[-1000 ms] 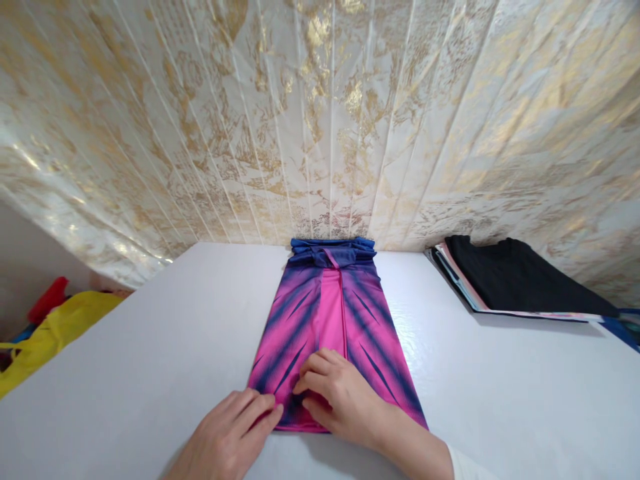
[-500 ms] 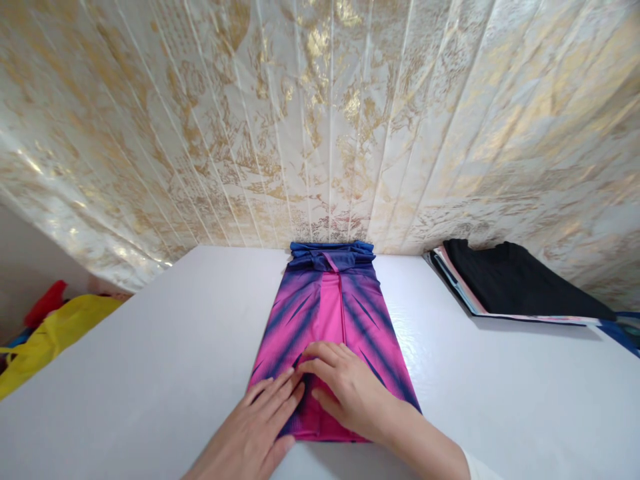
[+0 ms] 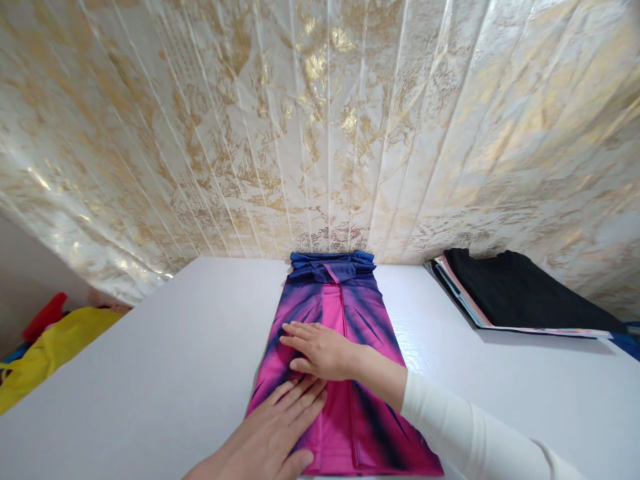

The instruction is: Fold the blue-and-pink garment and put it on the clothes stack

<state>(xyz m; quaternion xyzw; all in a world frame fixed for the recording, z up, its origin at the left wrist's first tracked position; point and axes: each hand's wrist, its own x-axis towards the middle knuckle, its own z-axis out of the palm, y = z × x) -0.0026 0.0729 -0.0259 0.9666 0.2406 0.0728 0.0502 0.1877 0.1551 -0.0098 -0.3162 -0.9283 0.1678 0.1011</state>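
A pink and navy shirt lies on the table with its sides folded in toward the middle, a bright pink strip showing between them. Its far end, dark blue, is bunched near the wall. My left hand rests flat on the near left part of the fabric, fingers stretched out and thumb apart. Just beyond it, my right hand lies palm down across the left panel and the central strip, its fingers pointing left. Neither hand grasps the cloth.
A stack of folded garments with a black T-shirt on top sits at the right of the white table. Yellow cloth and red cloth lie beyond the left edge. A gold-patterned white covering hangs behind.
My right hand has moved forward and left over the shirt, its fingers straighter. My left hand has slid slightly right. The view has tilted up a little.
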